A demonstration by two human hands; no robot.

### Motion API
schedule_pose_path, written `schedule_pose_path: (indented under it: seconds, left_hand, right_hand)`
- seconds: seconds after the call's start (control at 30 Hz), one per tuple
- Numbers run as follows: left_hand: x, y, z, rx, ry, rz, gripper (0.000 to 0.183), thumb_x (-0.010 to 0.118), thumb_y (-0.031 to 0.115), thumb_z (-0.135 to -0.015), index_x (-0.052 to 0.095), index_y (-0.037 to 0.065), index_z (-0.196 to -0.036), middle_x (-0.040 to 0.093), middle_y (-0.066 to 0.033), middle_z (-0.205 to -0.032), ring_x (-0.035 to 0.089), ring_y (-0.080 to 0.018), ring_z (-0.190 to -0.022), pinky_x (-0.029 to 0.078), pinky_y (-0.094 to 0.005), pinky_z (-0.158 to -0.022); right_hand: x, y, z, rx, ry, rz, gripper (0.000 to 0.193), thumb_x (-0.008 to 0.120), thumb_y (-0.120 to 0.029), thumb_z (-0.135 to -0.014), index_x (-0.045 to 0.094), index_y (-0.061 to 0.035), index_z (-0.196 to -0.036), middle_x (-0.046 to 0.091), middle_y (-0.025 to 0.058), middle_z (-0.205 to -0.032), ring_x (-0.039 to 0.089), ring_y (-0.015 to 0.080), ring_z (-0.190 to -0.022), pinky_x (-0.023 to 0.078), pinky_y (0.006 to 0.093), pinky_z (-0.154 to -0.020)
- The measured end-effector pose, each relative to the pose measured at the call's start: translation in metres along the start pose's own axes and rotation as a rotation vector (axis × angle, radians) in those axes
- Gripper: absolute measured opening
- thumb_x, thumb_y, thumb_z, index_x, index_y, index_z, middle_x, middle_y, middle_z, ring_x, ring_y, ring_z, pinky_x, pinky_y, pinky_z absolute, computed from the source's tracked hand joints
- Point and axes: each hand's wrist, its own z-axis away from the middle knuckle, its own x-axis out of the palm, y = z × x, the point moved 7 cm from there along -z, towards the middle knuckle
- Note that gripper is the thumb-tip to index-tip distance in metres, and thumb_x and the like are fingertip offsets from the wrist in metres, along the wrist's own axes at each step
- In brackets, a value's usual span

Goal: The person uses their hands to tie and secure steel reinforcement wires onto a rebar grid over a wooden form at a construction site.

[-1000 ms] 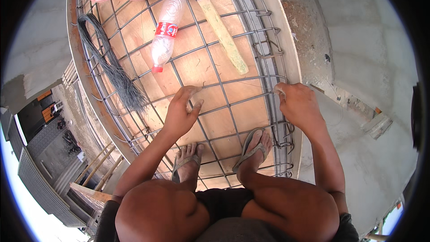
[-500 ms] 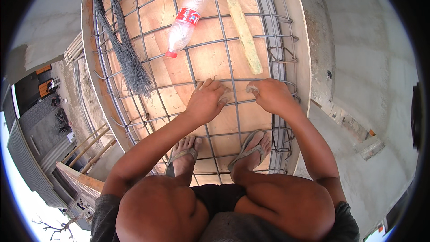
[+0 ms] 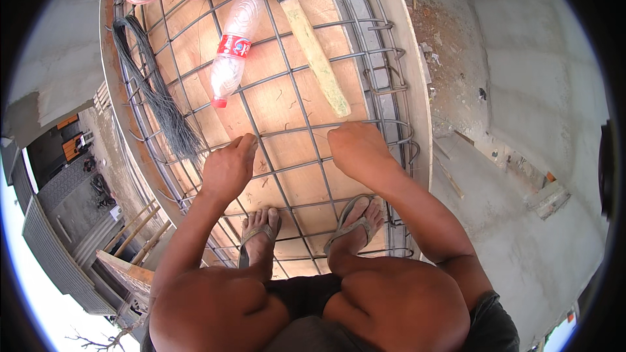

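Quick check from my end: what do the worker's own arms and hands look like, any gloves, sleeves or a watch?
Both forearms come in bare from the lower edge: no sleeves, no gloves. The left hand and right hand show no ring, watch or wristband that I can make out. Lower down, only dark shorts and grey strap sandals are worn.

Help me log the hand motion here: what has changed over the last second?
The right hand slid leftward along the rebar grid, from its right edge toward the middle; the left hand stayed on the mesh. Bottle, hatchet and wire bundle lie as before.
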Motion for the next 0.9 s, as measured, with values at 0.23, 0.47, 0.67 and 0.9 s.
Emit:
schedule_pose_path:
  seconds: [0.23,0.47,0.67,0.9]
  left_hand:
    - [-0.041,-0.070,0.083,-0.175,0.089,-0.069,0.007,0.056,0.013,-0.103,0.062,0.010,-0.105,0.070,-0.0172,-0.093,0.067,-0.0441,-0.077,0.052,-0.0517,-0.064]
    - [-0.034,-0.058,0.118,-0.212,0.004,-0.055,0.008,0.056,0.010,-0.101,0.063,0.010,-0.106,0.070,-0.0159,-0.096,0.066,-0.0445,-0.076,0.050,-0.0538,-0.062]
    - [-0.044,-0.065,0.123,-0.230,-0.032,-0.128,0.007,0.058,0.008,-0.099,0.064,0.011,-0.103,0.069,-0.0143,-0.095,0.066,-0.0434,-0.076,0.050,-0.0531,-0.061]
    - [-0.026,-0.096,0.099,-0.264,-0.074,-0.227,0.005,0.056,0.014,-0.101,0.061,0.013,-0.102,0.069,-0.0122,-0.091,0.067,-0.0420,-0.078,0.051,-0.0535,-0.066]
  right_hand:
    - [-0.053,-0.011,0.004,-0.072,0.202,-0.121,0.009,0.064,-0.003,-0.076,0.073,-0.0030,-0.073,0.071,0.0180,-0.074,0.073,0.0322,-0.075,0.056,0.0422,-0.066]
    - [-0.060,-0.009,-0.016,-0.096,0.192,-0.220,0.009,0.065,-0.002,-0.075,0.074,-0.0015,-0.074,0.071,0.0196,-0.074,0.073,0.0320,-0.073,0.055,0.0433,-0.064]
    - [-0.039,-0.024,-0.028,-0.191,-0.053,-0.052,0.011,0.066,-0.006,-0.078,0.076,-0.0022,-0.077,0.074,0.0162,-0.077,0.074,0.0315,-0.075,0.055,0.0435,-0.064]
    - [-0.039,-0.005,-0.024,-0.111,0.055,-0.060,0.012,0.065,-0.006,-0.078,0.077,-0.0044,-0.078,0.073,0.0164,-0.076,0.074,0.0302,-0.074,0.056,0.0416,-0.065]
